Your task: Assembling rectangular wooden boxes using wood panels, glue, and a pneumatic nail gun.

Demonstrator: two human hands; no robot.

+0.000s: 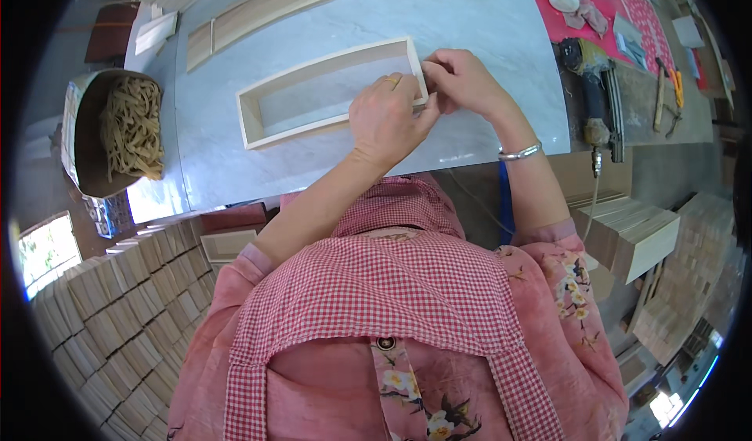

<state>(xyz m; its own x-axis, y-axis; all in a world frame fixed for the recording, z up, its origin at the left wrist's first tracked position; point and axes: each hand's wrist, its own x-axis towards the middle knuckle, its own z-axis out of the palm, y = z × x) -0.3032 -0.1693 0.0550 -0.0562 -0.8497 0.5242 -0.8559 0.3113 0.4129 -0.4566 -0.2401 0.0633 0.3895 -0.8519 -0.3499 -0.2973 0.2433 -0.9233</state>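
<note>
Currently, the wooden frame (325, 62) lies flat near the bench's (501, 34) front edge. My left hand (388, 121) pinches its right end, fingers bent inside, thumb outside; my right hand (464, 83) curls against that end's outer face, grip hidden.

My left hand (384, 121) shows its back upward, the fingers bent; the left forearm (317, 202) points toward two o'clock. My right hand (464, 81) (quite near, at the left's two o'clock) also curls its fingers, its right forearm (539, 190) directed to eleven.
</note>
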